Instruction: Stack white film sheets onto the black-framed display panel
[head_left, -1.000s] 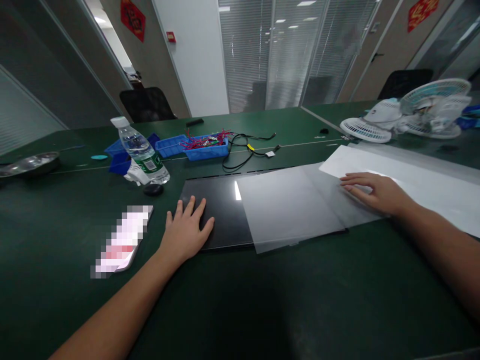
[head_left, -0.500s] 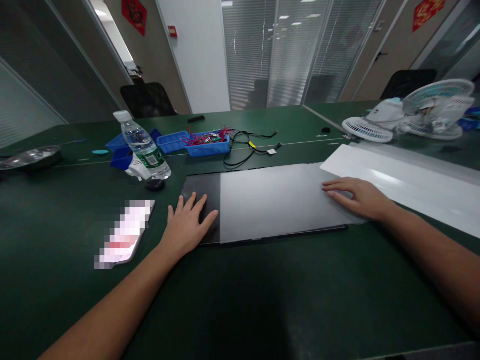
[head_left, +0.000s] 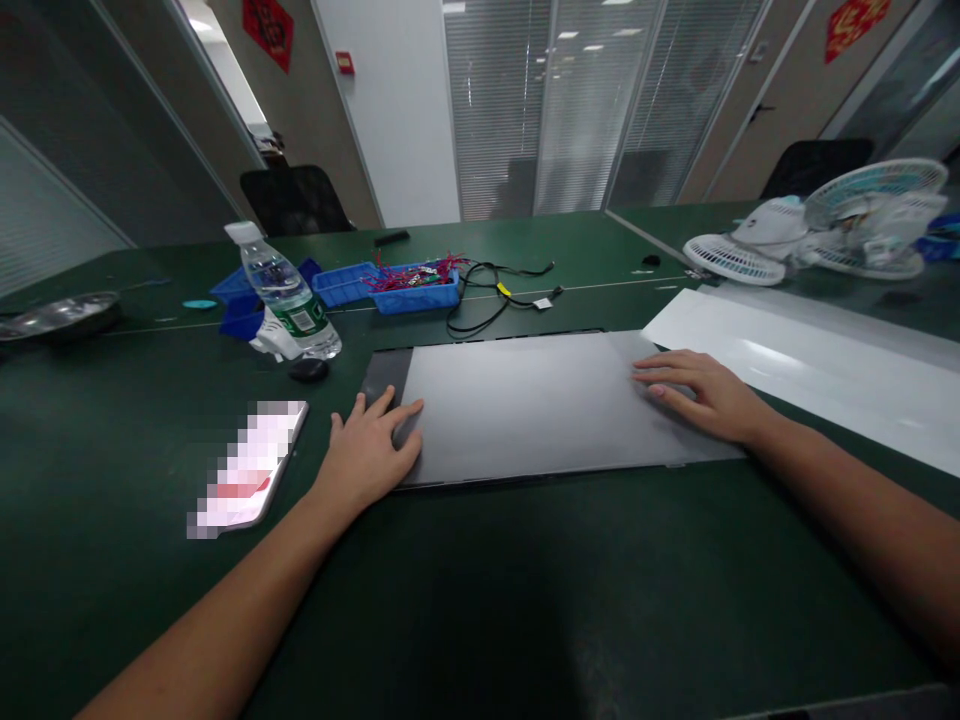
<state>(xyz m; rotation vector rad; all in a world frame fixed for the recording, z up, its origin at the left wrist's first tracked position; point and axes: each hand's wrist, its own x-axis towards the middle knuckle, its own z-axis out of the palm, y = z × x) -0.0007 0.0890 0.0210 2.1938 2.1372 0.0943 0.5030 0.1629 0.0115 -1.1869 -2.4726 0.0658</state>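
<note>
A translucent grey-white sheet (head_left: 525, 405) lies over a flat dark panel (head_left: 388, 368), whose left end shows as a dark strip. My left hand (head_left: 369, 445) rests with spread fingers on that dark strip, its index fingertip reaching the left edge of the sheet. Flat on the right end of the sheet lies my right hand (head_left: 701, 393), fingers stretched to the left. Neither hand grips anything. What lies under the palms is hidden.
Left of the panel are a phone (head_left: 251, 470), a black mouse (head_left: 309, 370) and a tilted water bottle (head_left: 289, 295). Behind it sit a blue tray (head_left: 416, 297) of red wires and a black cable (head_left: 480, 325). Right are white sheets (head_left: 810, 360) and fan parts (head_left: 780, 235).
The grey-white sheet has slid left across the panel, narrowing the dark strip. My right hand moved slightly left with it. My left index finger now reaches the sheet's edge.
</note>
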